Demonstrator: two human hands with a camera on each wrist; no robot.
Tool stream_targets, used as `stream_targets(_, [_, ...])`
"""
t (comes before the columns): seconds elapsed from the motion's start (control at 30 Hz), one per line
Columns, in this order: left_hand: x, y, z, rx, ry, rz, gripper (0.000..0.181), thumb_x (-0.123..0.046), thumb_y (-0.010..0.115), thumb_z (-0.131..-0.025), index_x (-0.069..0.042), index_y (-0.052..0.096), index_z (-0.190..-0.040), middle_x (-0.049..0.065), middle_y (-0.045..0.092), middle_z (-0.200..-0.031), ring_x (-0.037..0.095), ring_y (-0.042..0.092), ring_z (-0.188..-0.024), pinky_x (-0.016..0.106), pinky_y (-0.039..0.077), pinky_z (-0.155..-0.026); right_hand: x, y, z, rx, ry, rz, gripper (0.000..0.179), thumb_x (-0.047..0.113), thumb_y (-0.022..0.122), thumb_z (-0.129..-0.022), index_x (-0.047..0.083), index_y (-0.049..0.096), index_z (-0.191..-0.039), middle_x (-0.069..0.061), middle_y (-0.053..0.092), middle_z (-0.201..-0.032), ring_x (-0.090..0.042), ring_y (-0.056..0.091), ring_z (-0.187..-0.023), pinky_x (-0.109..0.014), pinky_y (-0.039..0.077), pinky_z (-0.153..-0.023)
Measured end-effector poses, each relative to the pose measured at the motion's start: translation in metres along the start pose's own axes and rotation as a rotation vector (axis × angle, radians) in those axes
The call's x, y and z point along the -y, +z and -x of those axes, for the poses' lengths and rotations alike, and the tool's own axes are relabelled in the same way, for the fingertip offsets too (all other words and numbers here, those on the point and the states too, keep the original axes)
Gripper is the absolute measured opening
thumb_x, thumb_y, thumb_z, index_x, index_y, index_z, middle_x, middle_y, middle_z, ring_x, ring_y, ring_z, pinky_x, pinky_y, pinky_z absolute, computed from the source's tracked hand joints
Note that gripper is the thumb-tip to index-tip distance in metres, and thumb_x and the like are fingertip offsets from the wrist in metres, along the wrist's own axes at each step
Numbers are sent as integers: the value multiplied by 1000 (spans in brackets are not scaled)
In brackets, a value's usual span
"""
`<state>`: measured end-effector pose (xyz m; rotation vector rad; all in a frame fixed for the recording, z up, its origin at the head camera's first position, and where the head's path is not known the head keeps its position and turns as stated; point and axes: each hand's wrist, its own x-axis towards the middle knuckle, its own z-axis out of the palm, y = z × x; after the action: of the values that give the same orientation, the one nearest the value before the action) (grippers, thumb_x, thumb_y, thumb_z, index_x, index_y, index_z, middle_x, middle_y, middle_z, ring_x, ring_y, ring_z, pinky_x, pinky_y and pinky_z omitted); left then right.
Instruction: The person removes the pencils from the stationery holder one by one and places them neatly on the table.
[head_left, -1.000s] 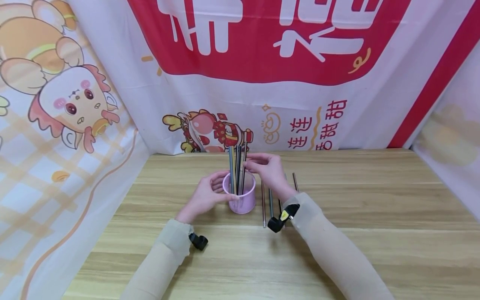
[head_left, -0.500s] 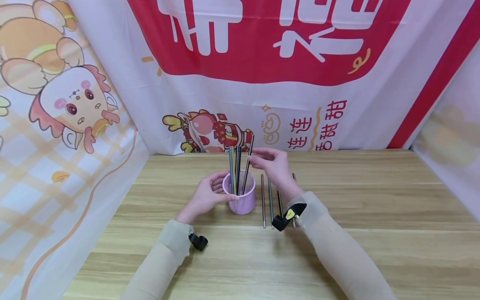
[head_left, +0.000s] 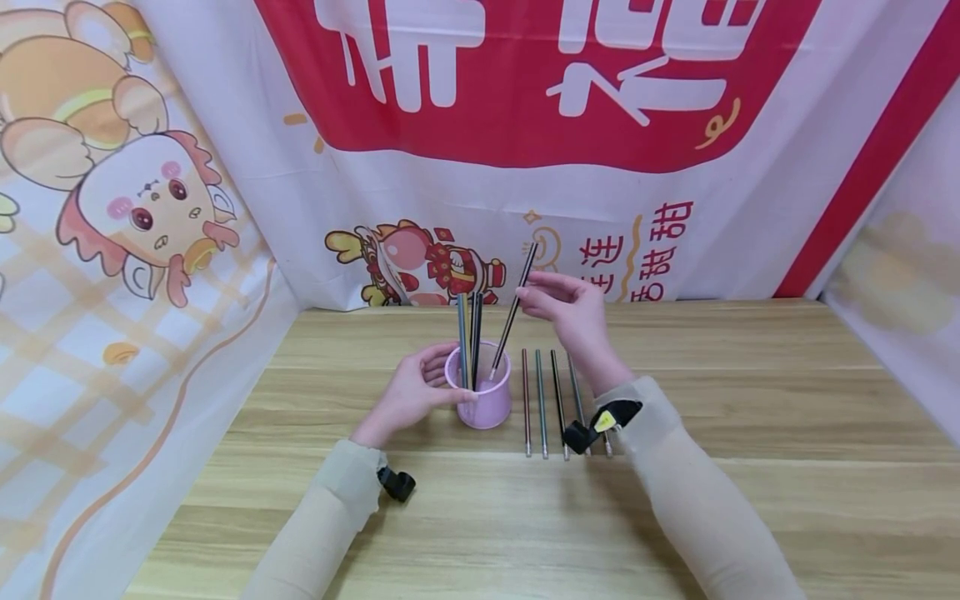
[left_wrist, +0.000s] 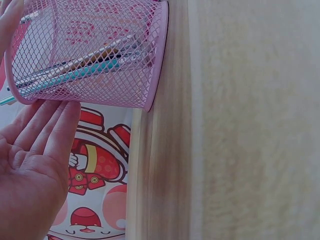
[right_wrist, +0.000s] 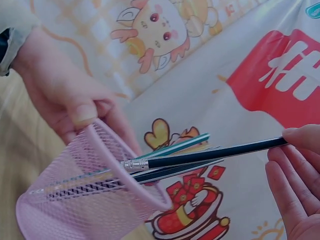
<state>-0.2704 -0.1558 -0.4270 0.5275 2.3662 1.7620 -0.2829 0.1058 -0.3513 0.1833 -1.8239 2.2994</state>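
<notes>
A pink mesh pencil cup [head_left: 487, 410] stands upright on the table. My left hand [head_left: 412, 383] holds it by the side, thumb at the near rim and fingers behind. Inside lean several pencils [head_left: 462, 321], among them blue, yellow and black ones. With thumb and fingertips, my right hand [head_left: 572, 315] pinches the upper part of a black pencil [head_left: 513, 311]. That pencil slants to the right, its silver eraser end low at the cup's mouth. In the right wrist view the ferrule of the black pencil [right_wrist: 215, 153] overlaps the cup's rim.
Right of the cup several pencils lie side by side on the wooden table [head_left: 465, 525], including a reddish one [head_left: 527, 400], a teal one [head_left: 541, 400] and a black one [head_left: 557, 392]. My right forearm partly covers the row. A printed cloth [head_left: 360, 183] hangs behind.
My right hand has moved up and to the right, drawing the black pencil partly out of the cup and tilting it. More of the pencil row shows. My left hand stays put.
</notes>
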Motion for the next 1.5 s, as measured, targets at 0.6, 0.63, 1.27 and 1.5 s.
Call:
stream_targets(0.6, [2, -1, 1, -5, 0, -2, 84, -12, 93, -74, 0, 50, -145, 18, 58, -140, 30, 59, -125, 36, 48, -107, 36, -41, 4, -60, -30, -43, 40, 12, 86, -84, 2, 71, -120, -15, 73, -109, -24, 73, -93, -36, 61, -87])
stream_targets(0.63, [2, -1, 1, -7, 0, -3, 84, -12, 93, -74, 0, 50, -145, 18, 58, -141, 30, 59, -125, 36, 49, -106, 36, -43, 4, -63, -29, -42, 40, 13, 86, -84, 2, 71, -120, -15, 73, -109, -24, 73, -93, -36, 61, -87])
stream_targets(1.27, [2, -2, 0, -5, -2, -5, 85, -13, 94, -73, -2, 51, -145, 17, 58, -141, 29, 59, -125, 35, 49, -106, 31, -91, 9, -115, -6, 72, 50, 22, 87, -84, 2, 68, -125, -10, 73, -112, -22, 72, -97, -33, 59, -89])
stream_targets(1.5, [1, -1, 0, -5, 1, -12, 83, -12, 93, -73, -2, 52, -145, 15, 58, -141, 28, 60, -124, 34, 50, -105, 26, -108, 12, -126, 20, 123, 51, 23, 86, -84, 2, 67, -127, -7, 73, -110, -19, 72, -95, -29, 59, -87])
